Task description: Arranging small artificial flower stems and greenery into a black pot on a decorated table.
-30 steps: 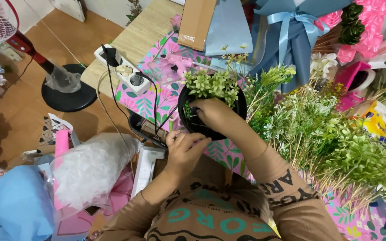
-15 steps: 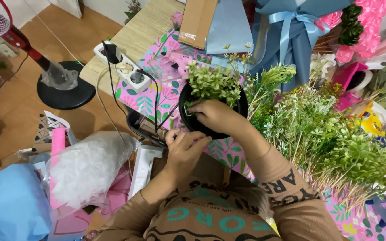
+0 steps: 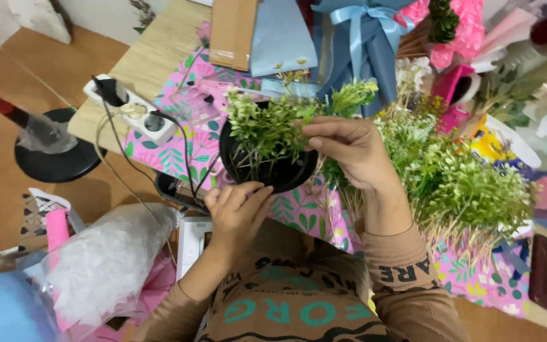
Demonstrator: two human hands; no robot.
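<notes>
A round black pot (image 3: 286,174) sits on a pink leaf-patterned sheet (image 3: 299,212) and holds several small green leafy sprigs (image 3: 264,123). My left hand (image 3: 238,212) grips the pot's near rim. My right hand (image 3: 352,149) is above the pot's right side, fingers pinched on a sprig among the leaves. A large pile of loose green sprigs (image 3: 457,180) lies just right of my right wrist.
A white power strip (image 3: 131,114) with a black cable lies on the wooden table's left end. Blue wrapping with a ribbon bow (image 3: 356,38), cardboard and pink paper crowd the far side. A clear plastic bag (image 3: 106,259) and a fan base (image 3: 55,152) are at the left.
My right hand has lifted from inside the pot to its right side, holding a sprig. More green sprigs now stand in the pot. The left hand stays at the near rim.
</notes>
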